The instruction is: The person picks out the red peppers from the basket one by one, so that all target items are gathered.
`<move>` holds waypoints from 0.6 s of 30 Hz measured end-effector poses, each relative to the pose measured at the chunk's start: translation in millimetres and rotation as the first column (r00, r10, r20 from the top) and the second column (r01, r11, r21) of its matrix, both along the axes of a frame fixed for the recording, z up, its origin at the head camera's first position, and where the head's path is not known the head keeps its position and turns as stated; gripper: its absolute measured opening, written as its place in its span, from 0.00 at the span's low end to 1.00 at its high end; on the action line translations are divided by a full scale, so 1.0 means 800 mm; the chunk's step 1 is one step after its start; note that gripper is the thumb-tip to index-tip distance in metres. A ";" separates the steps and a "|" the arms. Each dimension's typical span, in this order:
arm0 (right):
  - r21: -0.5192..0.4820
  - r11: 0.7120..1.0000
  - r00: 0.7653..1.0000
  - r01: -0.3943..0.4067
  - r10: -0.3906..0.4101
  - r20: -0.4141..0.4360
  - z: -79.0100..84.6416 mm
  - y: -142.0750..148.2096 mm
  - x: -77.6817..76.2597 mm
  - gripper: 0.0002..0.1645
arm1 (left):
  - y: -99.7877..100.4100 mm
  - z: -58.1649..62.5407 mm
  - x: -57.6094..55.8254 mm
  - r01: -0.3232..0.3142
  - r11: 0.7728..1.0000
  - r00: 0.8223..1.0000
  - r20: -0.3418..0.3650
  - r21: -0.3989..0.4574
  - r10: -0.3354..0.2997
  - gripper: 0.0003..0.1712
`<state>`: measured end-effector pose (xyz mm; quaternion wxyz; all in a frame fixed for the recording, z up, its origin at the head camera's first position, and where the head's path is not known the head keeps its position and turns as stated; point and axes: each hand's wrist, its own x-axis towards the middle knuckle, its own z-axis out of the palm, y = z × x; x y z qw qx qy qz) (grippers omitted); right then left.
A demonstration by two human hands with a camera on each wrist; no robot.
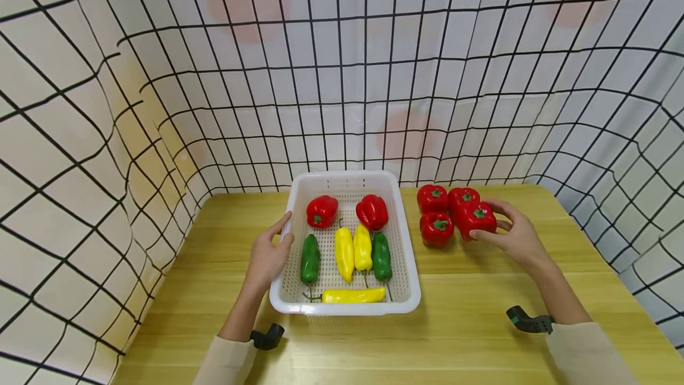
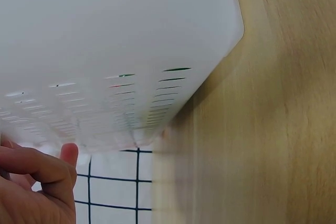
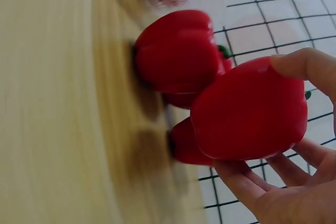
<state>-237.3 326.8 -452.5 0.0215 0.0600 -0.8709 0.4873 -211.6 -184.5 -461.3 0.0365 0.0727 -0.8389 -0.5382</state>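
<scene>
My left hand (image 1: 269, 257) grips the left rim of a white plastic basket (image 1: 410, 278), also seen from its outer side wall (image 2: 105, 30) in the left wrist view. Two red bell peppers (image 1: 322, 211), three long yellow peppers (image 1: 344, 254) and two green peppers (image 1: 310, 259) lie inside it. To the right of the basket, my right hand (image 1: 518, 236) holds a red bell pepper (image 1: 477, 220) between thumb and fingers. In the right wrist view this held pepper (image 3: 249, 111) is raised off the table. Three more red bell peppers (image 1: 436, 229) stand close beside it on the left.
A wooden table (image 1: 470, 325) carries everything. White cloth with a black grid (image 1: 352, 88) hangs behind the table and along both sides. Each wrist wears a black camera mount (image 1: 529, 319).
</scene>
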 end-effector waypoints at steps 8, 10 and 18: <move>0.010 1.000 0.999 -0.005 0.004 0.046 -0.026 0.010 -0.010 0.52 | 0.000 0.000 0.000 -0.004 1.000 1.000 0.003 0.018 0.003 0.29; 0.017 1.000 0.998 -0.004 0.003 0.063 -0.031 0.012 -0.012 0.53 | 0.000 0.000 0.001 -0.001 1.000 1.000 0.002 0.023 0.001 0.30; 0.005 1.000 0.996 -0.018 0.018 0.089 -0.043 0.013 -0.014 0.53 | 0.000 0.000 0.001 0.005 0.999 1.000 0.000 0.039 -0.005 0.30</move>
